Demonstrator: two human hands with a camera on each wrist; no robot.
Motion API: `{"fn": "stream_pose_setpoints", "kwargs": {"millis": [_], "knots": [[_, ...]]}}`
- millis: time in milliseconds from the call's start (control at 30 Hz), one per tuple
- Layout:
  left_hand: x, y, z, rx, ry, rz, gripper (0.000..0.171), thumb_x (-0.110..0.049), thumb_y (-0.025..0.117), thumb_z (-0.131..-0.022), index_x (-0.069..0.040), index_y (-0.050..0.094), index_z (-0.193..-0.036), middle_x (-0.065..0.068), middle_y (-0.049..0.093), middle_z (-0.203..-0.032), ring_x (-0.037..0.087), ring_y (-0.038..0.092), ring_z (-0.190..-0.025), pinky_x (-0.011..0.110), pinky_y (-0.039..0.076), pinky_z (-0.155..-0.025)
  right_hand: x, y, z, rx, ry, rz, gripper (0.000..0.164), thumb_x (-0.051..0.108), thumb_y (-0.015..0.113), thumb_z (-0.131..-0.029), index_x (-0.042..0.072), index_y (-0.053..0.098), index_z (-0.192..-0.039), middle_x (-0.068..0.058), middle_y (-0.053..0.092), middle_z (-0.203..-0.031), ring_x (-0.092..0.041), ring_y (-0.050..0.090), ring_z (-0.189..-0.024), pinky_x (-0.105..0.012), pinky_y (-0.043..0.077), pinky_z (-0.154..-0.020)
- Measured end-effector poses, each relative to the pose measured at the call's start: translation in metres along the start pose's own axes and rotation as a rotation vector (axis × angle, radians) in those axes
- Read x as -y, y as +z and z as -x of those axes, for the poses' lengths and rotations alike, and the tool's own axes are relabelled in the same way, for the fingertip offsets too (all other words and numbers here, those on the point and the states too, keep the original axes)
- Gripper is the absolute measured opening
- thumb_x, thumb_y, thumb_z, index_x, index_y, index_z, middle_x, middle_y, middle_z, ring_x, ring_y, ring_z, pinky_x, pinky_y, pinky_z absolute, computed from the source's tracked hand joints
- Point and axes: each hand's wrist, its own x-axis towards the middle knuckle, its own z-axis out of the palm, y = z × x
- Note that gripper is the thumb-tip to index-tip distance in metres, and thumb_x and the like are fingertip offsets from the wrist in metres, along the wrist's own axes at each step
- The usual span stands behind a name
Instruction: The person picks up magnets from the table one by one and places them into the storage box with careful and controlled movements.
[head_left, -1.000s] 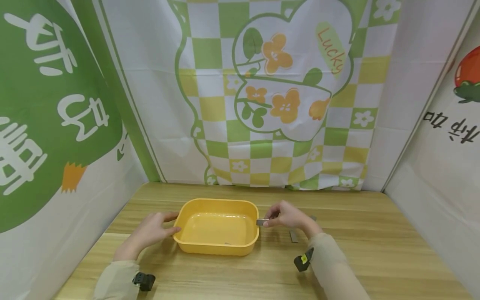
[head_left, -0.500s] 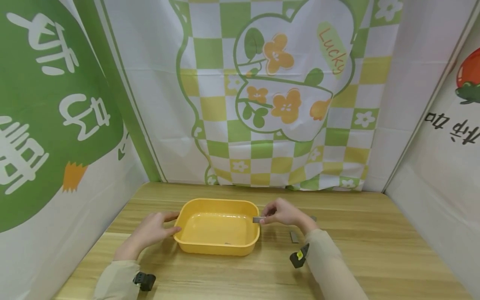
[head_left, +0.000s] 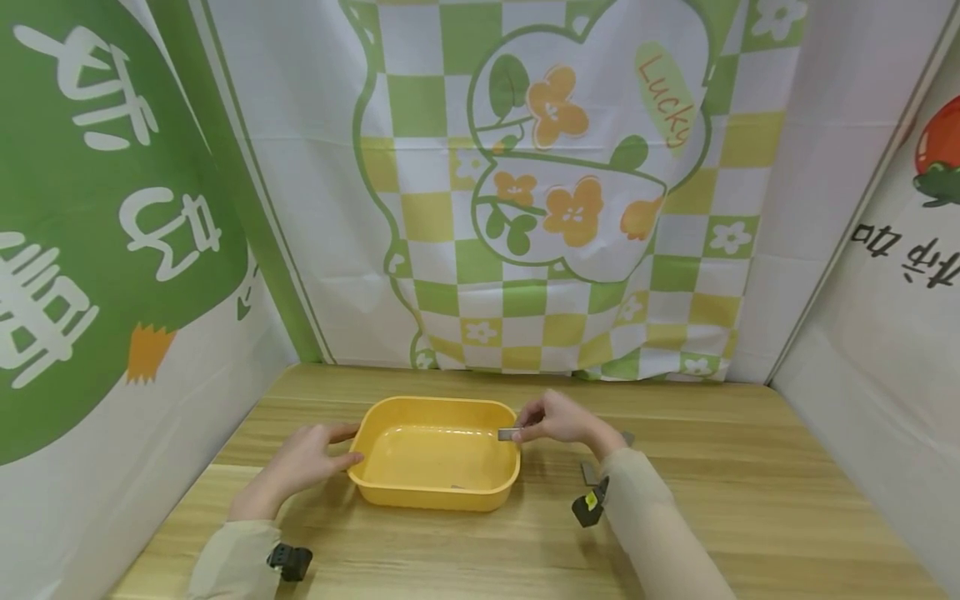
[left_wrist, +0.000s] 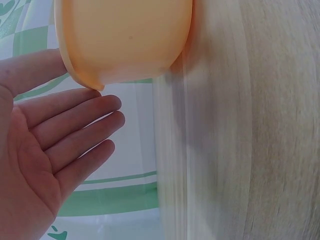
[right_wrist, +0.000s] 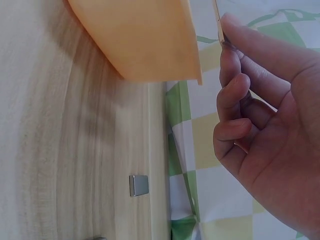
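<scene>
Head view: right hand pinches grey piece; left hand touches tray

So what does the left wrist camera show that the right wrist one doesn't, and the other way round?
Only the left wrist view shows the left hand, its thumb and a fingertip at the rim of the yellow tray.

Only the right wrist view shows the right hand pinching a thin metal piece, plus a small metal block on the wooden table and a cut-off dark sliver at the bottom edge.

Both show the tray, the table and green-and-white printed cloth.
</scene>
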Motion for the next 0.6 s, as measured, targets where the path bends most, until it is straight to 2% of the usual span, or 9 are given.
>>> {"fn": "stream_pose_setpoints", "kwargs": {"millis": [400, 600], "knots": [[0.0, 0.0, 0.0, -0.007, 0.005, -0.004, 0.05, -0.029, 0.07, -0.085, 0.002, 0.06, -0.123, 0.021, 0.064, -0.12, 0.041, 0.059, -0.112, 0.057, 0.046, -0.094, 0.006, 0.003, -0.014, 0.009, 0.023, -0.005, 0.015, 0.026, 0.076, -0.08, 0.012, 0.073, -0.085, 0.002, 0.071, -0.08, -0.01, 0.06, -0.071, -0.027, 0.052, -0.069], [-0.001, -0.001, 0.0, 0.001, -0.005, 0.004, 0.05, -0.029, 0.07, -0.085, 0.001, 0.06, -0.124, 0.021, 0.063, -0.121, 0.041, 0.058, -0.113, 0.057, 0.046, -0.094, 0.009, 0.006, -0.019, 0.013, 0.026, 0.013, 0.016, 0.028, 0.075, -0.081, 0.013, 0.073, -0.087, 0.003, 0.071, -0.083, -0.011, 0.062, -0.075, -0.027, 0.053, -0.072]]}}
